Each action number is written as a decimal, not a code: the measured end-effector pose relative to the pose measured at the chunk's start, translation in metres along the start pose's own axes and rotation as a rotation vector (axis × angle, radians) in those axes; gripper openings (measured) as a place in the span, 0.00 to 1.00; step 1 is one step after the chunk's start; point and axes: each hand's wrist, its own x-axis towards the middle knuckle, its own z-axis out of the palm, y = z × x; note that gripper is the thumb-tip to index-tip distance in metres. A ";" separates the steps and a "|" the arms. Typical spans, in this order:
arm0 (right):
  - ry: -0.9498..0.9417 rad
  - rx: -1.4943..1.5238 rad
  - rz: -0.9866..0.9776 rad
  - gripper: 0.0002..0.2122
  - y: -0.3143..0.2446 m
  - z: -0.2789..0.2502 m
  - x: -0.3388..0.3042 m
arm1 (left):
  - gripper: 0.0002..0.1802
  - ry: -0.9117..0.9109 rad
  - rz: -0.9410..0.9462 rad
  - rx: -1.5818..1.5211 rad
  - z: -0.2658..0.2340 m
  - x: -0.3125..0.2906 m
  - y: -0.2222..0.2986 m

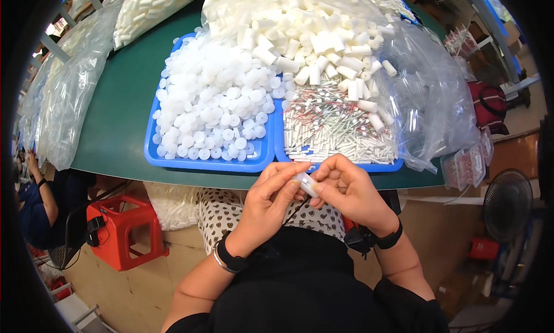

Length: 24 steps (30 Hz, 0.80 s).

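Just in front of the table edge, my left hand and my right hand meet over a short white plastic cylinder. The left thumb and fingers pinch its upper left end, where a paler part shows; whether that is a separate cap I cannot tell. My right thumb and fingertips are closed on its lower right end. Beyond the hands, a blue tray holds a heap of translucent white round caps. Beside it, another blue tray holds small white sticks with red and green wires.
A plastic bag spills white foam-like cylinders over the right tray. Clear bags lie to its right, and more bags at the left of the green table. A red stool, another person and a fan stand around.
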 end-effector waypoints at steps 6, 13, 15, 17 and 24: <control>0.007 -0.316 -0.064 0.06 -0.020 -0.019 0.001 | 0.21 -0.029 -0.104 -0.232 0.002 -0.002 -0.006; 0.932 -1.513 -0.445 0.09 -0.021 -0.114 0.044 | 0.16 -0.175 -0.243 -0.626 0.001 -0.006 -0.019; 0.921 -1.520 -0.406 0.09 -0.019 -0.114 0.049 | 0.16 -0.162 -0.270 -0.562 0.003 -0.007 -0.015; 0.885 -1.575 -0.419 0.09 -0.021 -0.114 0.049 | 0.16 -0.138 -0.264 -0.540 0.007 -0.006 -0.007; 0.852 -1.611 -0.232 0.10 -0.020 -0.114 0.052 | 0.14 -0.189 -0.239 -0.566 0.001 -0.008 -0.018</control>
